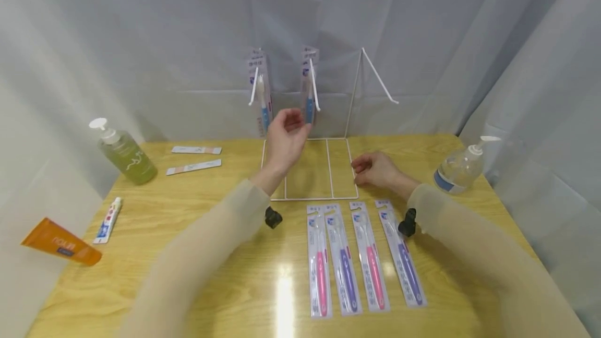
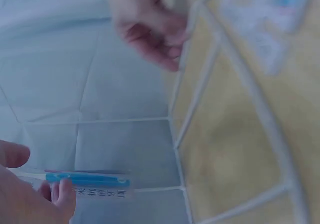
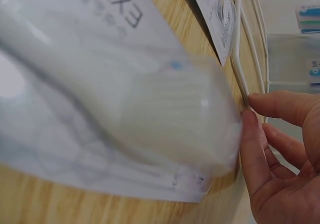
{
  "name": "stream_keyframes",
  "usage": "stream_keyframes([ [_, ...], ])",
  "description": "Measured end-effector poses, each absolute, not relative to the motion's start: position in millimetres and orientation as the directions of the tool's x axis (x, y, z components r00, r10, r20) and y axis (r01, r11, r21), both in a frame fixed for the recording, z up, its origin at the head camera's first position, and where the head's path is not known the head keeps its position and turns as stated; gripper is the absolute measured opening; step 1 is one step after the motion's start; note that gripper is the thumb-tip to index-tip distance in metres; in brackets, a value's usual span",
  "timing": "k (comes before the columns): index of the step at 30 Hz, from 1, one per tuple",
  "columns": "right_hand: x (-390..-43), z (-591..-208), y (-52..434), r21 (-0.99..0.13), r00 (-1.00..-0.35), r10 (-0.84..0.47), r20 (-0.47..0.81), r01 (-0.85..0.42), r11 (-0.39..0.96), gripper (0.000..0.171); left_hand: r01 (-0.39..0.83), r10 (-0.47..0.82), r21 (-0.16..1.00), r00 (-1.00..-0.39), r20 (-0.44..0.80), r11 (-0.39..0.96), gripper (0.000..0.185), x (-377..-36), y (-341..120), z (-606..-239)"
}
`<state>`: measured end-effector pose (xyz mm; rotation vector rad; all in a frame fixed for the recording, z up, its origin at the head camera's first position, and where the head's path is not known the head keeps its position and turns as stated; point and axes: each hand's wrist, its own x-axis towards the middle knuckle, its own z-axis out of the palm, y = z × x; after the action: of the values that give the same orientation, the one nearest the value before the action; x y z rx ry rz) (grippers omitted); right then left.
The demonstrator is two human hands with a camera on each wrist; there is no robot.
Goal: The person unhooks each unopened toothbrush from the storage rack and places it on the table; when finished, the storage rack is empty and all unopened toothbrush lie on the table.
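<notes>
1. The left hand [image 1: 286,137] is raised in front of the white wire rack [image 1: 328,171] at the back of the counter [image 1: 211,213]. Its fingers are loosely curled just beside the blue toothbrush pack [image 1: 309,85] hanging on the rack's middle hook; whether they grip the pack I cannot tell.
2. A second blue pack [image 1: 261,93] hangs on the hook to the left; the right-hand hook [image 1: 380,80] is bare.
3. The right hand [image 1: 375,168] rests at the rack's base, fingertips [image 3: 260,102] touching the wire frame, holding nothing.
4. Four packed toothbrushes [image 1: 361,257] lie side by side on the counter in front of the rack, alternating pink and purple.
5. A green pump bottle [image 1: 124,153], two flat strips [image 1: 194,158], a small tube [image 1: 108,220] and an orange tube [image 1: 61,241] are on the left; a clear pump bottle [image 1: 462,166] is on the right.
</notes>
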<state>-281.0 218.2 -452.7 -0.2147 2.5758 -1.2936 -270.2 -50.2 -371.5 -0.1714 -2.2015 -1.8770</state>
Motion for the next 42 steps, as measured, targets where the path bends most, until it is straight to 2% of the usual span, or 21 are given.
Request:
stream_keyframes([
  [7, -283, -456, 220, -0.806, -0.958, -0.248, -0.146, -0.030, 0.591, 0.049, 0.247, -0.210, 0.950, -0.935, 0.285, 0.191, 0.057, -302, -34, -356],
  [13, -283, -456, 221, -0.798, -0.957, -0.253, -0.139, -0.043, 0.601, 0.048, 0.231, -0.274, 0.956, -0.922, 0.274, 0.180, 0.043, -318, -23, -348],
  [20, -284, -456, 220, -0.803, -0.955, -0.254, -0.151, -0.031, 0.595, 0.050, 0.184, -0.282, 0.968, -0.932, 0.227, 0.170, 0.028, -328, -19, -342],
  [27, -285, -455, 220, -0.796, -0.953, -0.261, -0.153, -0.038, 0.604, 0.050, 0.196, -0.279, 0.964, -0.929, 0.242, 0.181, 0.019, -359, -23, -358],
  [30, -285, -455, 220, -0.789, -0.955, -0.255, -0.153, -0.037, 0.613, 0.049, 0.237, -0.254, 0.951, -0.925, 0.284, 0.200, 0.019, -358, -21, -354],
  [34, -286, -455, 221, -0.784, -0.956, -0.254, -0.148, -0.043, 0.619, 0.049, 0.292, -0.200, 0.935, -0.922, 0.331, 0.203, 0.020, -340, -16, -340],
  [42, -290, -457, 222, -0.778, -0.955, -0.261, -0.139, -0.058, 0.626, 0.049, 0.301, -0.115, 0.913, -0.933, 0.342, 0.274, 0.024, -318, -9, -338],
])
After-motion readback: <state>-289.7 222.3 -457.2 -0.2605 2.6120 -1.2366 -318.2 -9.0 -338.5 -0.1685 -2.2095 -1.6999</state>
